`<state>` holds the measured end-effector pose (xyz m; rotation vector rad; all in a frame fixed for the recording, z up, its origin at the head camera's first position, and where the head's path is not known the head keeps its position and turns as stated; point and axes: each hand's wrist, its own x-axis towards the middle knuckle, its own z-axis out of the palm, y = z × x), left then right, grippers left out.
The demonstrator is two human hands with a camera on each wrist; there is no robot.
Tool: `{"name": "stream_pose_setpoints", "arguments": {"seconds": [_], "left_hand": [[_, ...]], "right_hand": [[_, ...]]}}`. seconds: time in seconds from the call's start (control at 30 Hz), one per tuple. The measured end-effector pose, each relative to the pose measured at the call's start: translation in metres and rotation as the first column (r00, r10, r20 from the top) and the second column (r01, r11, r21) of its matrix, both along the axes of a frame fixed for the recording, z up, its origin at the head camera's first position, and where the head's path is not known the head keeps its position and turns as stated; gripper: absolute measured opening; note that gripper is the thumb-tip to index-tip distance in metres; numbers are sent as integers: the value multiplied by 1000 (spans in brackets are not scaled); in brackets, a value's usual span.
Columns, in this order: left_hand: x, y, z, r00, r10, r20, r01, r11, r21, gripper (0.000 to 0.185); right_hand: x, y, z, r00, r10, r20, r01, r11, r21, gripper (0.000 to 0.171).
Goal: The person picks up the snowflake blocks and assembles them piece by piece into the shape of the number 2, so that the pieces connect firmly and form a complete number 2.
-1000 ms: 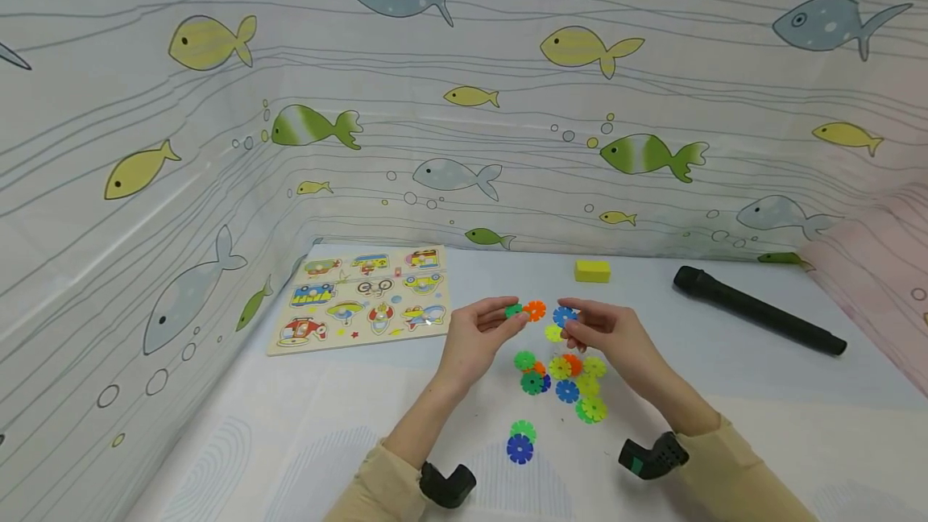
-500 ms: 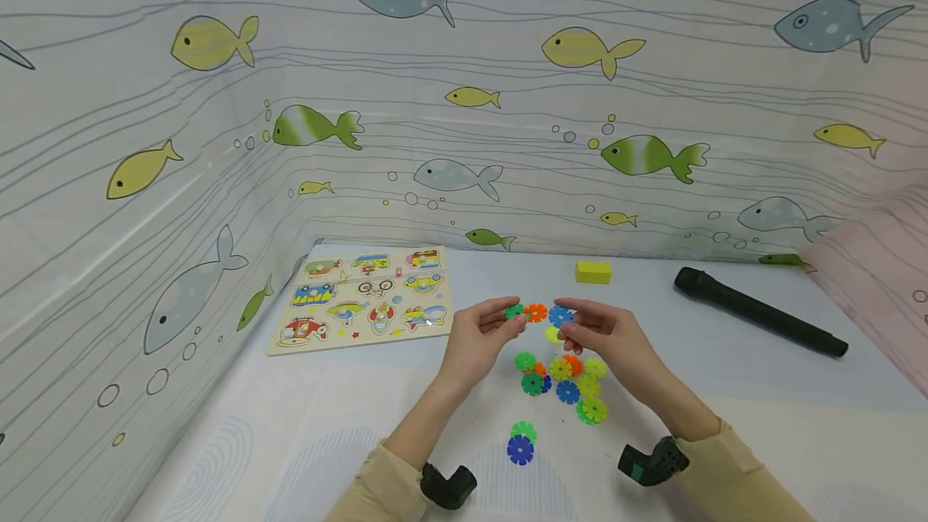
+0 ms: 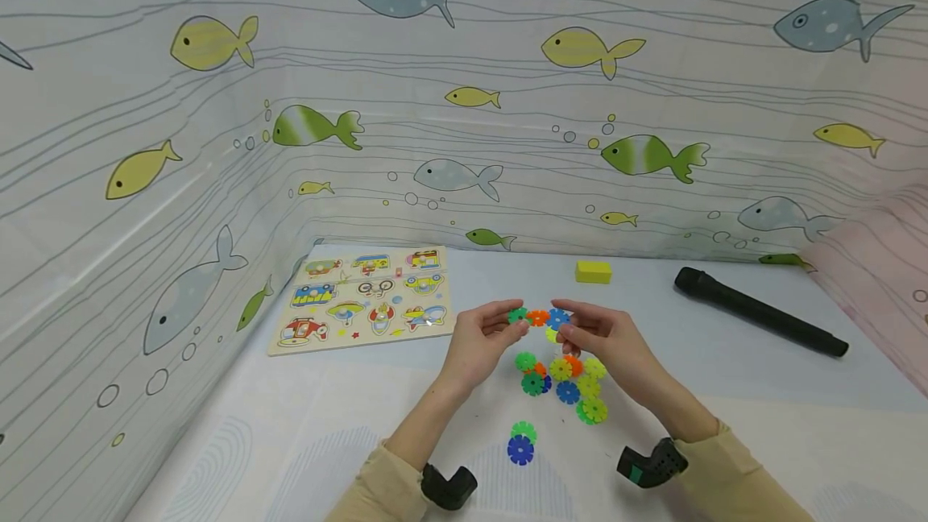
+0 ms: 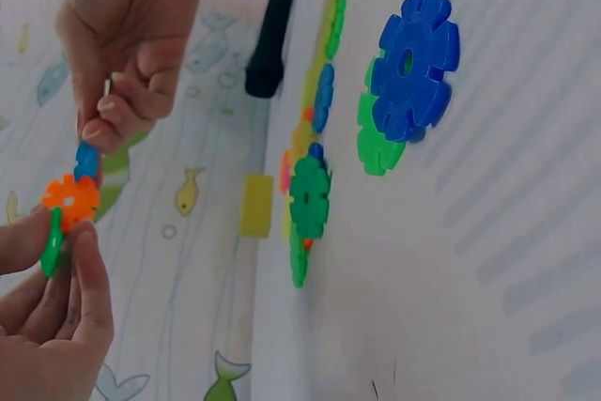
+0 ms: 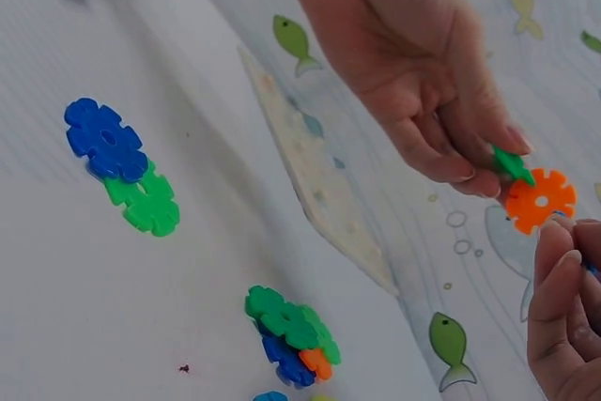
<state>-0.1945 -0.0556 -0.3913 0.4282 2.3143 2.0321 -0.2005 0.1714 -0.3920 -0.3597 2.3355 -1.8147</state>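
Observation:
Above the white table, my left hand pinches a green notched disc that is slotted into an orange disc. My right hand pinches a blue disc and holds its edge against the orange one. A yellow-green disc shows just under my right fingers. The left wrist view shows the green disc, the orange disc and the blue disc in a row between the two hands. In the right wrist view the blue disc is hidden behind my right fingers.
A pile of several coloured discs lies under the hands, and a blue-and-green pair lies nearer me. A wooden picture puzzle lies at the left, a yellow block at the back, a black cylinder at the right. Fish-print curtains wall the table.
The two hands have come closer together and dropped slightly. The blue disc, which was apart from the orange one, now meets its edge.

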Motion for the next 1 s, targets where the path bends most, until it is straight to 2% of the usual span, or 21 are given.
{"name": "stream_pose_setpoints", "arguments": {"seconds": [0.3,0.77,1.0], "left_hand": [[0,-1,0,1000,-17,10,18,1000,-17,42],[-1,0,0,999,-9,31,9,1000,-7,40],[1,0,2,1000,3,14,-3,1000,-1,40]], "right_hand": [[1,-1,0,1000,-16,-24,15,1000,-22,42],[3,-3,1,1000,-13,8,13,998,-64,48],[5,-6,2,999,-52,15,53,992,-117,46]]}}
